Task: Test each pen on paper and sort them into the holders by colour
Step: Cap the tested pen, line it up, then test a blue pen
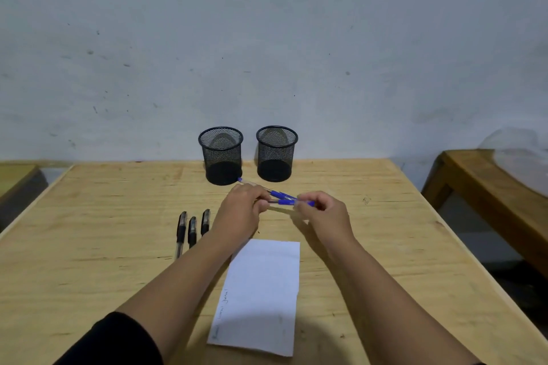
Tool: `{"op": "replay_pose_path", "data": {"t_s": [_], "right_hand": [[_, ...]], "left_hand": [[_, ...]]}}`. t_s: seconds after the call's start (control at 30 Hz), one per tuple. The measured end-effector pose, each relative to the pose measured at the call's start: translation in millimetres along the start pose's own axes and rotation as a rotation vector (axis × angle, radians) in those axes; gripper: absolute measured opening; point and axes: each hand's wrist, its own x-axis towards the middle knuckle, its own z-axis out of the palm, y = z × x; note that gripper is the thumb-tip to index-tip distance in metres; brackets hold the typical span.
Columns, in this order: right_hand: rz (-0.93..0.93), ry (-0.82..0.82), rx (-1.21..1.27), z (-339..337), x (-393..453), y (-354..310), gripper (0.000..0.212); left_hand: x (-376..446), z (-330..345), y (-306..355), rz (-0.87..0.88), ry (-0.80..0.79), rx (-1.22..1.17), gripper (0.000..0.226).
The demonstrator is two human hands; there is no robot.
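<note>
- The blue pens [281, 198] were held above the surface, just in front of the two mesh holders [221, 154], roughly midway between its left and right edges.
- At least two blue pens showed; their long axes ran from far-left to near-right, one tip reaching toward the foot of the left holder.
- The left hand [241, 210] pinched the pens at their left part, fingers pressed together around the barrels.
- The right hand [321, 213] pinched the capped right ends, fingers closed on them; it looked ready to pull one pen or cap free.
- Both hands were equally near the pens; the left holder lay closest to the pen tip.
- The paper [261, 296], bearing faint scribbles, lay near the surface's front edge, beneath the forearms.
- Three black pens [192, 230] lay side by side left of the left hand, pointing front to back.
</note>
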Motion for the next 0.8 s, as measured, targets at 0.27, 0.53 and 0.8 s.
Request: {"op": "replay_pose_path", "data": {"t_s": [0.27, 0.53, 0.8], "right_hand": [[-0.193, -0.035, 0.111, 8, -22, -30, 0.014], [-0.401, -0.251, -0.202, 1, -50, -62, 0.01], [-0.026, -0.363, 0.319, -17, -72, -66, 0.016]], "left_hand": [[-11, -36, 48, 0.004, 0.085, -0.362, 0.018], [-12, -88, 68, -0.043, 0.079, -0.614, 0.018], [-49, -99, 41, -0.183, 0.034, -0.76, 0.008]]}}
